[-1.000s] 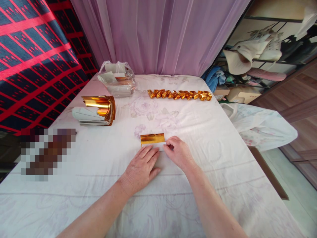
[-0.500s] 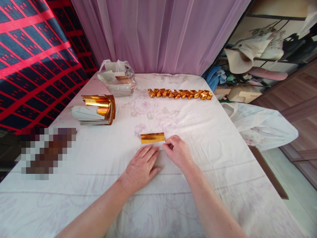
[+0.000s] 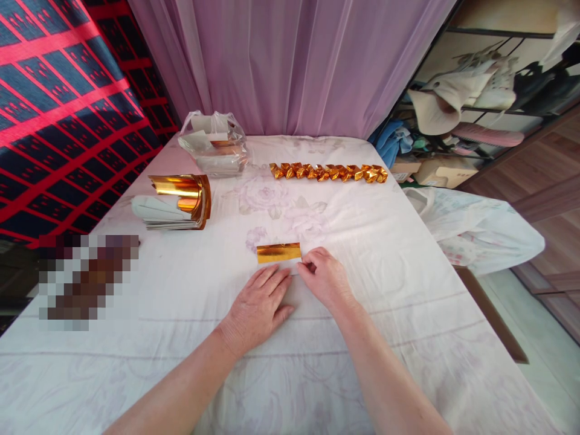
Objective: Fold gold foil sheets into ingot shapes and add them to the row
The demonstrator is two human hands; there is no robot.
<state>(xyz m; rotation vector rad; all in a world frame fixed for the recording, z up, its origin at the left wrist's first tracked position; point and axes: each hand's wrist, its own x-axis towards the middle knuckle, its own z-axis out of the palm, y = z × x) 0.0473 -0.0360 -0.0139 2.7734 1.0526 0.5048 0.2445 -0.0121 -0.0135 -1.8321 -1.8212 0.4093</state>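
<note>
Left hand (image 3: 256, 307): laid flat, palm down and fingers spread, on the near white part of the paper sheet (image 3: 279, 257); the grip is open and pressing, seemingly so that the sheet is kept from sliding.
Right hand (image 3: 327, 279): set at the sheet's right near corner; thumb and forefinger are pressed together, pinching the paper edge, apparently so that a fold is guided or creased.
Paper sheet: found at the middle of the tabletop (image 3: 408, 284), just beyond both hands; a gold strip is turned up along its far edge, the white side being partly covered by the hands.
Stack of gold sheets (image 3: 179, 202): kept at the left, well apart from the hands, its top sheets curled upward.
Plastic bag (image 3: 212, 144): placed at the far left, more sheets being seen inside.
Row of folded gold pieces (image 3: 329, 173): lined up along the far side, touching one another.
Cloth cover: white, with a faint floral print.
Shelf (image 3: 475, 115): at the far right, holding hats and cloth.
Writing: no brand, label or lettering can be read.
</note>
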